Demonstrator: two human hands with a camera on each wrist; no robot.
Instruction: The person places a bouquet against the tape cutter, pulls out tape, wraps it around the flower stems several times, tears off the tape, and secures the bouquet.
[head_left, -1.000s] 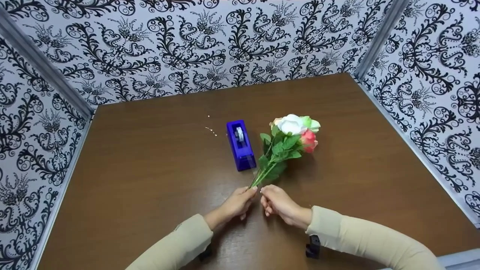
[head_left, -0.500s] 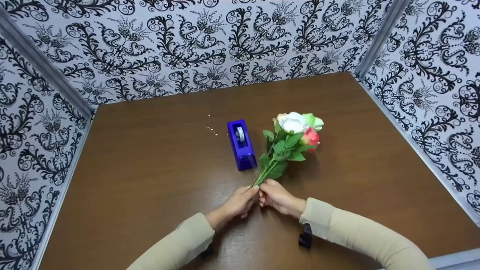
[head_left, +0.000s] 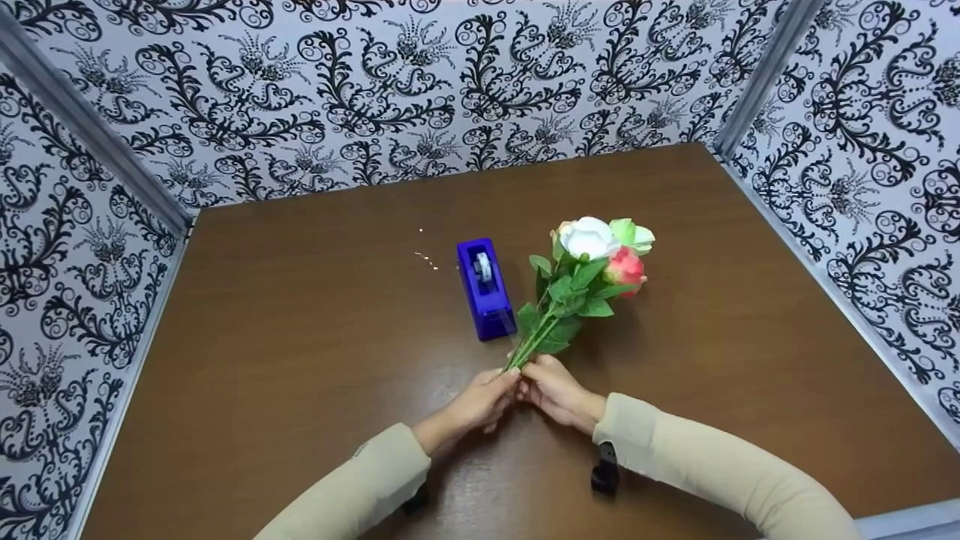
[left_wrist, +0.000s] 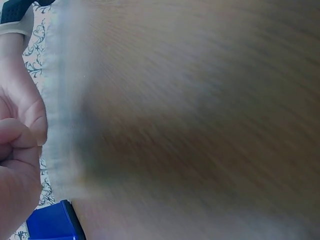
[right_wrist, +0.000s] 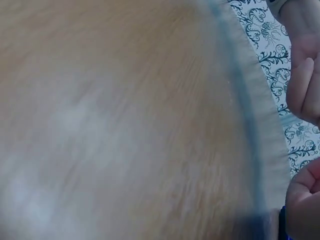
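Gripping bouquet (head_left: 574,298) by its stems w/ my L hand (head_left: 480,399); R hand (head_left: 557,391) alongside, fingers curled, tho what it pinches I can't tell. Blooms point away, to my R. Blue tape dispenser (head_left: 491,304) on brown table (head_left: 300,322), just L of stems. Patterned wall (head_left: 390,90) at rear.

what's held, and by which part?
The left hand grips the bouquet by its stems. The right hand is close beside; whether it holds anything can't be told.

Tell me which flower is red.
The red flower, below the greenish flower and to the lower right of the white flower in the head view; its red sets it apart from those pale ones.
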